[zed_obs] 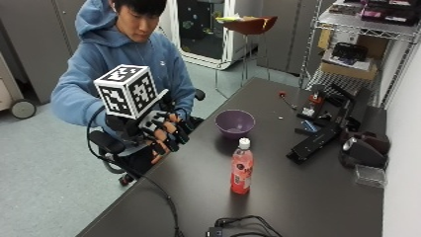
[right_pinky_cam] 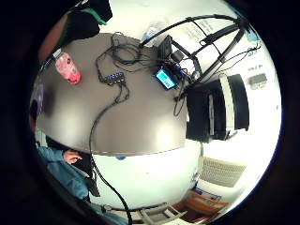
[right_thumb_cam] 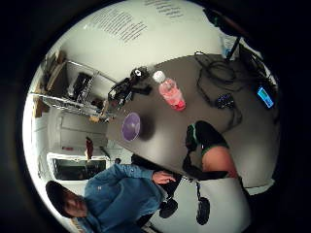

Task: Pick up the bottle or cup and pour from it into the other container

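Note:
A bottle [zed_obs: 242,172] of pink liquid with a white cap stands upright on the dark table [zed_obs: 303,197], near its middle. It also shows in both palm views, bottle [right_pinky_cam: 68,69] and bottle [right_thumb_cam: 170,92]. A purple bowl [zed_obs: 234,122] sits on the table beyond the bottle, nearer the person; the bowl [right_thumb_cam: 131,126] looks empty. My gloved right hand [zed_obs: 161,131] hovers above the table's near-left edge, to the left of the bottle and apart from it. Its fingers hang relaxed and hold nothing.
Black camera gear [zed_obs: 315,138] and a lens [zed_obs: 361,150] lie along the table's right side. Cables and a small hub [zed_obs: 230,229] sit at the front edge. A wire shelf rack [zed_obs: 355,44] stands behind the table. The person's bare left hand [right_thumb_cam: 163,177] rests off the table.

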Demonstrator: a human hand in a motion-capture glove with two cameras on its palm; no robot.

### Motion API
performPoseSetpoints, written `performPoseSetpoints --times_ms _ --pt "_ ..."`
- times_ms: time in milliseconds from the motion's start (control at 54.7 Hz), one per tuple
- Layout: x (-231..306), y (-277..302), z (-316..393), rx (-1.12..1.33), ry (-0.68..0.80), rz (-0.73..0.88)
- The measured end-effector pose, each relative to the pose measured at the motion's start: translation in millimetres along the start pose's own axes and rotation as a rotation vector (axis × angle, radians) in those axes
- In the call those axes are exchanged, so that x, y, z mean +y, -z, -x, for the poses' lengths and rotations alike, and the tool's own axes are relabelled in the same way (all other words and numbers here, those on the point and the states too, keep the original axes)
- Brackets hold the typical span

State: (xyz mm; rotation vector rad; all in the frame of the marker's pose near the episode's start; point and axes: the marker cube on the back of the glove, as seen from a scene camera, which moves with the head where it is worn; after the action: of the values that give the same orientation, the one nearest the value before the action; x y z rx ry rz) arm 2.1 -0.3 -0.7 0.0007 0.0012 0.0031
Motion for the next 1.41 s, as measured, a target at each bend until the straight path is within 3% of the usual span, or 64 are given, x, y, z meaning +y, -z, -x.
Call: performPoseSetpoints --times_ms 365,840,1406 --pt "-7.8 -0.8 -23.5 -0.017 -0.063 0.043" --pt "-49.2 -31.0 -48.7 -0.211 -0.123 0.098" --pt "-93.9 -159.0 14.6 -0.727 -0.035 0.102"
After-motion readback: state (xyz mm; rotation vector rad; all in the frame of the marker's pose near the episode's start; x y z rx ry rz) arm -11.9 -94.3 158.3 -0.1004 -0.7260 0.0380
